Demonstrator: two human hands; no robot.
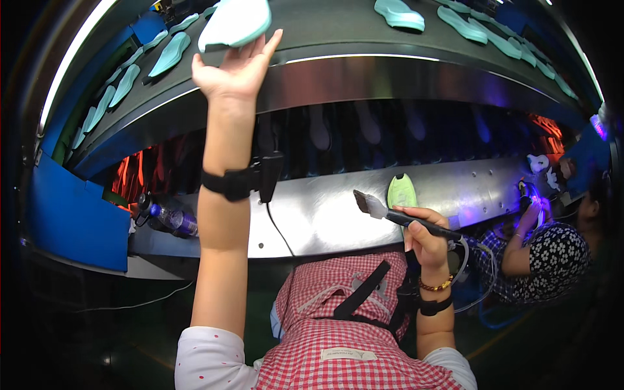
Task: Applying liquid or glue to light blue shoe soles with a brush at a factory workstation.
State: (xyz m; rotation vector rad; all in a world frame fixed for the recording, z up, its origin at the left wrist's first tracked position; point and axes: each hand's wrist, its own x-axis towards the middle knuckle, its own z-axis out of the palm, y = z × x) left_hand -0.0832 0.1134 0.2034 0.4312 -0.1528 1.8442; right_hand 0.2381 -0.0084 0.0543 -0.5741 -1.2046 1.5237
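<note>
My left hand [235, 75] reaches far up over the conveyor belt, palm up. Its middle fingers run beneath a pale teal shoe sole [239, 19] and bear it, while the thumb and little finger spread out at the sides. The sole's upper end is cut off by the picture's edge. Lower down, my right hand [426, 237] is closed around a brush [422, 224] with a black handle; a clear tube runs from its rear end. The brush's dark bristles point left over the metal ledge. Just beyond it lies a yellow-green, sole-shaped piece [402, 190].
Several teal soles [170, 55] lie along the dark conveyor belt [325, 29]. A bottle [170, 218] lies on the left of the metal ledge [292, 224], and a thin cable crosses it. On the right sits a co-worker [552, 253] under violet light. Orange glow shows beneath the belt.
</note>
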